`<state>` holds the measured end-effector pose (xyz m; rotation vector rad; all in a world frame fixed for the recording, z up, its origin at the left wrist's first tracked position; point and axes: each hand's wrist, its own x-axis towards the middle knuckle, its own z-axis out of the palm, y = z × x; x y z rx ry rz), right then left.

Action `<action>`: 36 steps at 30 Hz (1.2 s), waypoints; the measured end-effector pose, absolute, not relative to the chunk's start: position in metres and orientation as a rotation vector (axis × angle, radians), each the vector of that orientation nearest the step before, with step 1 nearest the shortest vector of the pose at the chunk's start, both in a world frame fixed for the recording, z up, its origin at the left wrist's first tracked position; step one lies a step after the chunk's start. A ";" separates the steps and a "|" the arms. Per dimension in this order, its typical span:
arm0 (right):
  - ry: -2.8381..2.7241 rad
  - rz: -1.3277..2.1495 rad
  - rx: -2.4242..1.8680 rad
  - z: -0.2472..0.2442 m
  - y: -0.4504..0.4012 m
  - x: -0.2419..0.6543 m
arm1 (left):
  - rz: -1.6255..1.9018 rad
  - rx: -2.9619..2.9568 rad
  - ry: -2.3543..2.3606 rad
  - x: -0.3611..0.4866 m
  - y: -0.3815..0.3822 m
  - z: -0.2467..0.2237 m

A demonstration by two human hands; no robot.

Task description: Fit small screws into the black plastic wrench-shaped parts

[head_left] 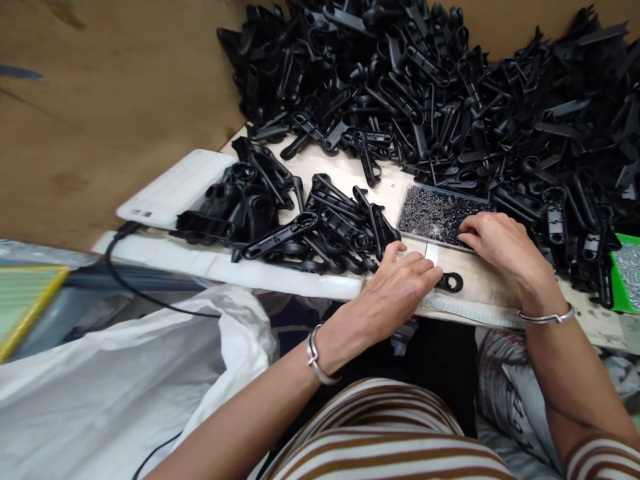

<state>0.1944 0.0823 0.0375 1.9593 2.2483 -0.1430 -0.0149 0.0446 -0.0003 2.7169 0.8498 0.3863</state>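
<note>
Head view, and there's a lot of black plastic on this desk. Right of centre, the left hand is curled over a black plastic part at the front edge, probably steadying it there. Only the ring end pokes out; the thumb's hidden, so no clue whether it's pinched or just pressed down. The right hand dips into a clear box of small dark pieces, screws I reckon, parked close for easy picking. Its thumb and forefinger are nearly together, but can't tell if anything's between them.

The smaller heap left of centre looks kept within the left hand's reach. The big pile runs off the top, parts tangled and overlapping. The green tray is cut off at far right, and its shiny contents are too tiny to identify.
</note>
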 end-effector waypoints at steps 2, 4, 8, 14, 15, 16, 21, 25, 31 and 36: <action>2.257 -0.142 1.977 0.039 0.082 0.195 | 0.378 2.707 0.851 -0.015 0.046 0.000; 2.305 -0.113 2.022 0.043 0.076 0.197 | 0.382 2.696 0.854 -0.015 0.046 0.000; 2.535 -0.440 2.018 0.050 0.042 0.201 | 0.405 2.692 0.833 -0.016 0.044 -0.002; 2.526 -0.894 2.157 0.021 -0.009 0.190 | 0.457 2.639 0.857 -0.011 0.034 -0.003; 2.525 -0.914 2.219 0.014 -0.012 0.187 | 0.474 2.628 0.855 -0.010 0.033 -0.003; 2.523 -0.941 2.268 0.008 -0.013 0.186 | 0.486 2.618 0.853 -0.009 0.031 -0.003; 2.524 -1.002 2.350 -0.002 -0.010 0.185 | 0.539 2.568 0.871 -0.008 0.030 -0.009; 2.577 -0.892 2.203 0.007 -0.007 0.188 | 0.579 2.526 0.864 -0.010 0.032 -0.014; 2.622 -0.806 1.989 0.017 -0.001 0.193 | 0.601 2.507 0.859 -0.010 0.035 -0.019; 2.674 -0.828 1.870 0.019 0.002 0.198 | 0.592 2.506 0.869 -0.010 0.037 -0.016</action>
